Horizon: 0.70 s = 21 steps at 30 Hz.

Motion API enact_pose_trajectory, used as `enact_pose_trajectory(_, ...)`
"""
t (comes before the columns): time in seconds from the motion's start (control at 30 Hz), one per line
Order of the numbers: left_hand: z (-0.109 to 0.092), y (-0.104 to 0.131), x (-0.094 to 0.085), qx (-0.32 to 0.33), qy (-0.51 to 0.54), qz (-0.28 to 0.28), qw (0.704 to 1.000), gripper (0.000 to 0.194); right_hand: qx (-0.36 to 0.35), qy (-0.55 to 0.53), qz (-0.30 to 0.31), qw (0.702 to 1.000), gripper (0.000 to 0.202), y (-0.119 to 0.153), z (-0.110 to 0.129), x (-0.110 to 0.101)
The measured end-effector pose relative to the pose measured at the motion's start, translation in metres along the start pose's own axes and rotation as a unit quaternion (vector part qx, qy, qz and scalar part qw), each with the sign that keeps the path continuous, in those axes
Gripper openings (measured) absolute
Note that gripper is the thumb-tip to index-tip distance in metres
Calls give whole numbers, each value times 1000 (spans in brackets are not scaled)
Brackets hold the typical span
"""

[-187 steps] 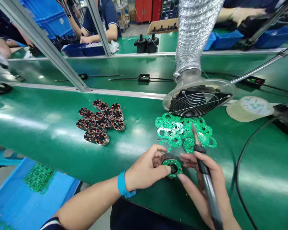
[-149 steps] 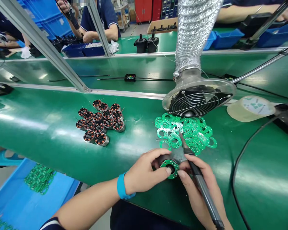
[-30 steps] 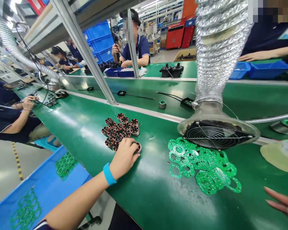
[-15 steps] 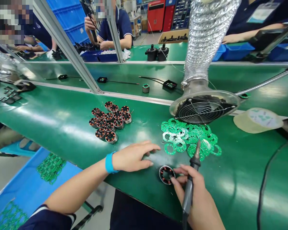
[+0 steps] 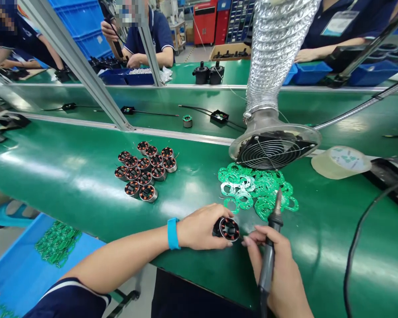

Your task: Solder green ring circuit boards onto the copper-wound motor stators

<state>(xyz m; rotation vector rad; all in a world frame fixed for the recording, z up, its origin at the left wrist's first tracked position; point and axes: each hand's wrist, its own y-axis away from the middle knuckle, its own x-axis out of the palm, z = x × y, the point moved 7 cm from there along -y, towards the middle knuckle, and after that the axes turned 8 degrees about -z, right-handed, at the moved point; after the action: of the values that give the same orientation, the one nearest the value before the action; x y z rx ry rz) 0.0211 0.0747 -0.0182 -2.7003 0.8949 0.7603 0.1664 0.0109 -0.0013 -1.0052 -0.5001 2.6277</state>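
My left hand (image 5: 207,227) is closed around a motor stator (image 5: 229,229), a round metal ring with copper windings and a black inside. My right hand (image 5: 278,260) holds a soldering iron (image 5: 269,258), its tip pointing up and away from me. The thumb and forefinger of that hand pinch close together just right of the stator; a thin wire may be between them, too small to be sure. Beyond the hands lies a pile of green ring-shaped circuit boards (image 5: 263,190). Several more stators (image 5: 145,179) stand grouped on the green table to the left.
A fume extractor (image 5: 268,152) with a silver duct hangs over the boards. At right are a tape roll (image 5: 341,162) and a black cable (image 5: 350,265). A blue tray (image 5: 23,260) with boards sits lower left. Across a metal rail (image 5: 172,134), co-workers sit at another bench.
My left hand has moved right and closed on the stator, which is now tilted in its grasp. The right fingers have come off the stator's rim. The camera view has shifted slightly.
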Motion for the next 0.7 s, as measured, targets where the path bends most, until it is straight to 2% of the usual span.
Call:
enact_pose_trajectory(0.1,7,3,-15,-89,32,-73,993,43,7,53,-43,998,24,-13,-6,-6)
enact_pose_trajectory(0.17,8,4,-29,-104,-15,-103,989,38,4,80,-43,996,26,-23,-8,-3)
enact_pose_trajectory(0.23,8,3,-39,-82,-106,-104,985,32,-24,93,-1,995,26,-32,-6,9)
enact_pose_trajectory(0.33,8,1,-44,-21,-228,-70,971,26,-71,106,83,988,28,-39,-5,35)
enact_pose_trajectory(0.47,10,2,-39,31,-254,-28,966,34,-66,125,106,984,33,-44,-11,53)
enact_pose_trajectory(0.6,10,1,-37,30,-195,-36,980,44,-51,118,96,987,33,-43,-11,48)
enact_pose_trajectory(0.7,9,0,-34,22,-149,-55,987,44,-41,65,67,995,33,-36,-8,27)
